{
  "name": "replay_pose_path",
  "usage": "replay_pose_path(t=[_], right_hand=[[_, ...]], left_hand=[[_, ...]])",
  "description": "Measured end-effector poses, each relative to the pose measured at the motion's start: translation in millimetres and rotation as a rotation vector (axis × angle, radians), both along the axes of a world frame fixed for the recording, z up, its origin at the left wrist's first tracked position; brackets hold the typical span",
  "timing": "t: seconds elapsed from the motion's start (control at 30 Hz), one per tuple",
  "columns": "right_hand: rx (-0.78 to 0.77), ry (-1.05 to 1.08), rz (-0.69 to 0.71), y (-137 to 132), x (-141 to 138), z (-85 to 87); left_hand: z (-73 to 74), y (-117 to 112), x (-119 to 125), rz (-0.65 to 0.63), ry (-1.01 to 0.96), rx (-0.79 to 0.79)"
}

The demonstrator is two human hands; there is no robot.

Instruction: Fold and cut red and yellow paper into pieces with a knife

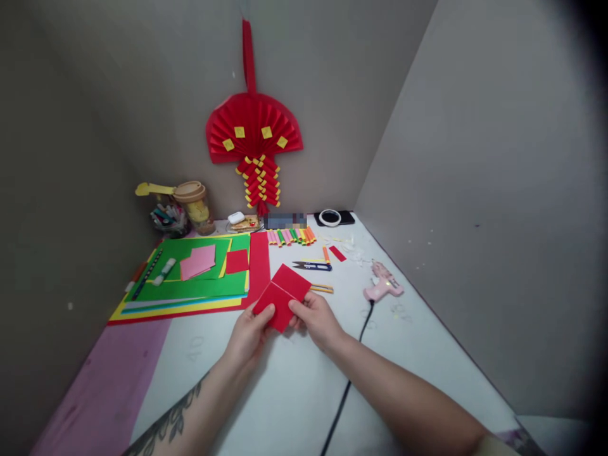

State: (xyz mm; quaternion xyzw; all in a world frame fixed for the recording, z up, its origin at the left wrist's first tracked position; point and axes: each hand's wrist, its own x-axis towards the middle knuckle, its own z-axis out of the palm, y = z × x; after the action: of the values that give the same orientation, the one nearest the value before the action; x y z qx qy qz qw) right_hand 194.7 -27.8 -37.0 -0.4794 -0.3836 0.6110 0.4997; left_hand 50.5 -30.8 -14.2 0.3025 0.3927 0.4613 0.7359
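Between my two hands is a piece of red paper with a pale crease line across it, held tilted above the table. My left hand pinches its lower left edge, thumb on top. On the lower right side, my right hand grips it the same way, fingers partly hidden beneath. Just beyond the paper lie thread snips and a thin yellowish stick-like tool, partly covered by my right hand and the paper. A small red paper strip rests beside an orange paper roll.
Stacked coloured sheets cover the left side. Several rolled paper tubes line the back. A pink glue gun sits at right, its black cord running toward me. A red fan decoration hangs on the wall. A cup stands back left.
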Motion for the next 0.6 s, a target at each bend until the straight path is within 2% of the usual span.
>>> replay_pose_path(t=[0.1,0.23,0.3,0.37,0.43,0.5,0.6], right_hand=[[-0.009,-0.006,-0.012,0.7,-3.9,-0.7],[0.021,-0.151,0.131,4.3,3.4,2.4],[0.142,-0.39,0.163,7.2,14.3,7.7],[0.323,-0.743,0.124,11.3,28.0,14.0],[0.421,-1.111,0.075,16.8,41.7,19.2],[0.388,-1.378,0.079,23.2,53.7,21.5],[0.252,-1.584,0.143,32.0,69.2,20.6]], left_hand=[[-0.9,-2.9,2.7,0.011,-0.02,-0.009],[-6.0,1.0,-0.7,0.111,0.017,-0.044],[-7.8,5.6,-4.7,0.165,0.023,-0.07],[-8.7,10.5,-8.9,0.219,0.028,-0.093],[-9.1,14.5,-12.8,0.254,0.035,-0.109],[-8.9,17.6,-15.9,0.266,0.033,-0.114],[-7.9,21.2,-19.8,0.269,0.032,-0.095]])
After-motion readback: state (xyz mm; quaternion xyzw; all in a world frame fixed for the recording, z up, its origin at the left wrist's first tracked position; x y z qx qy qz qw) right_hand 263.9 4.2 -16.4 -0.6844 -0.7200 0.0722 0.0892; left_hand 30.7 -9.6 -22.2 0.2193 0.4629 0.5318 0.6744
